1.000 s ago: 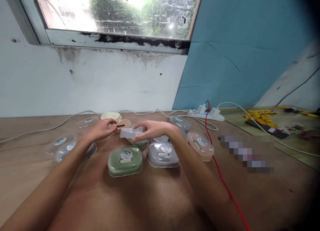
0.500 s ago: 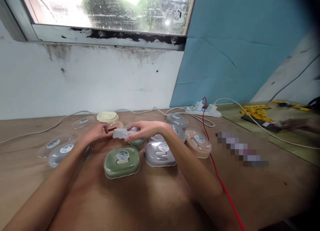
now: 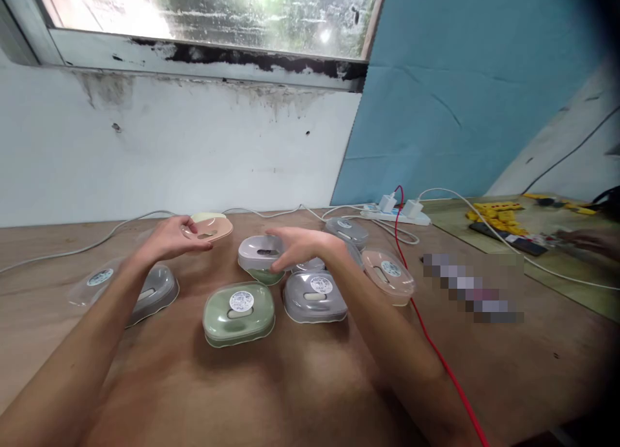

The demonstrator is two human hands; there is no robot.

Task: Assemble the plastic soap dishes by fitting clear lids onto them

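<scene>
My left hand (image 3: 177,237) pinches the edge of a pink rounded plate with a slot (image 3: 216,227), perhaps a box lid. It is held over a stack of cream pieces (image 3: 208,217) near the wall. My right hand (image 3: 310,245) has thumb and fingers spread at the right side of a whitish slotted cover (image 3: 256,250). That cover lies on a green box (image 3: 266,276); whether my fingertips touch it, I cannot tell. Nearer me sit a green box with a clear cover and round label (image 3: 238,318) and a similar grey-purple box (image 3: 314,298).
To the right stand a pink box (image 3: 387,276) and a grey box (image 3: 346,229). Clear covers (image 3: 97,282) and a grey box (image 3: 157,289) lie left. A red cable (image 3: 436,356) crosses from a power strip (image 3: 397,216). At far right, another person's hand (image 3: 581,239) is near yellow parts (image 3: 498,218).
My right hand has lowered the whitish cover onto the green box and spread its fingers. My left hand has lifted the pink plate up and back toward the cream stack.
</scene>
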